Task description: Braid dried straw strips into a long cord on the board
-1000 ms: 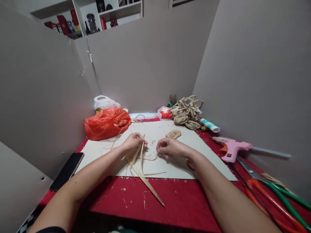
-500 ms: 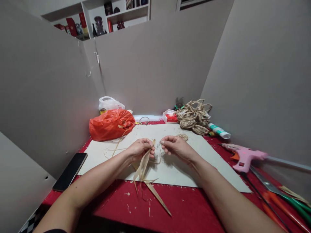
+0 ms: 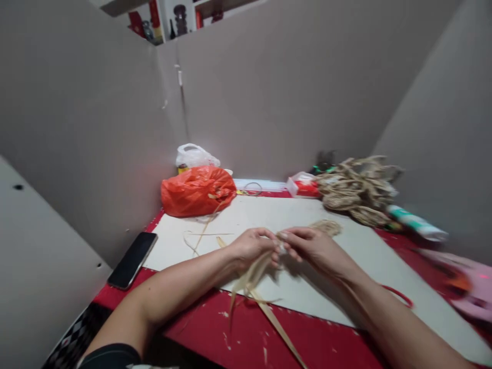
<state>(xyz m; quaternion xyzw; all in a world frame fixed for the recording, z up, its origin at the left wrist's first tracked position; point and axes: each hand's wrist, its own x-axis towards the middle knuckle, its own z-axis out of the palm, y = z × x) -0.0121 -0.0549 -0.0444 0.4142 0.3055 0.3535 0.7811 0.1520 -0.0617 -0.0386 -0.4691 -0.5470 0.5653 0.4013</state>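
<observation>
My left hand (image 3: 255, 248) is closed around a bundle of pale, dried husk strips (image 3: 255, 271), whose loose ends hang down below the fingers. One long strip (image 3: 279, 325) runs from the bundle over the red cloth toward the front edge. My right hand (image 3: 317, 251) pinches at the upper end of the bundle, its fingertips meeting those of the left; just what lies between them is partly hidden. Beneath both hands is a white board (image 3: 269, 210). Behind the right hand lies a small coil of braided cord (image 3: 326, 226).
An orange plastic bag (image 3: 198, 192) and a white bag (image 3: 196, 156) sit back left. A phone (image 3: 132, 260) lies left. Back right are a tissue box (image 3: 303, 185), heaped braided rope (image 3: 353, 189) and a green-white roll (image 3: 417, 223). A pink glue gun (image 3: 476, 289) lies far right. Grey panels surround the table.
My right hand has moved in to meet the left at the top of the husk strips; before, a gap lay between them. The camera view has swung left.
</observation>
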